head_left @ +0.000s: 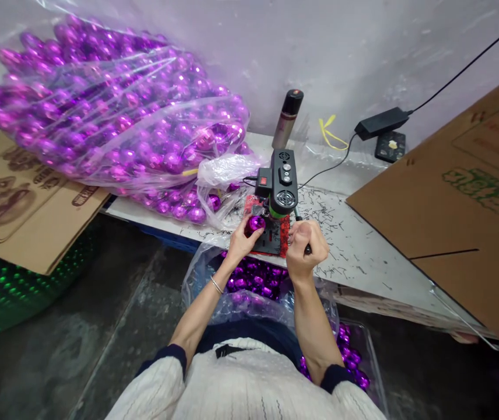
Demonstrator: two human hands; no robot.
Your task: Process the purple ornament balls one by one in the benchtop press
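Observation:
A shiny purple ball (256,224) is gripped between the thumb and fingers of my left hand (243,238), close to the head of a small black bench press (285,181). My right hand (307,248) is wrapped in a fist round the press's lever handle (308,249), whose dark end shows at the fist. Under the press lies a black base plate (269,240) with red material at its edges. Whether the ball touches the press head cannot be made out.
A clear bag of purple balls (136,128) fills the back left. Behind the press stands a bottle (288,119); a power adapter (383,123) lies right. Dark scraps litter the white table (363,251). Cardboard boxes (463,192) flank it. An open bag of purple balls (256,277) hangs below.

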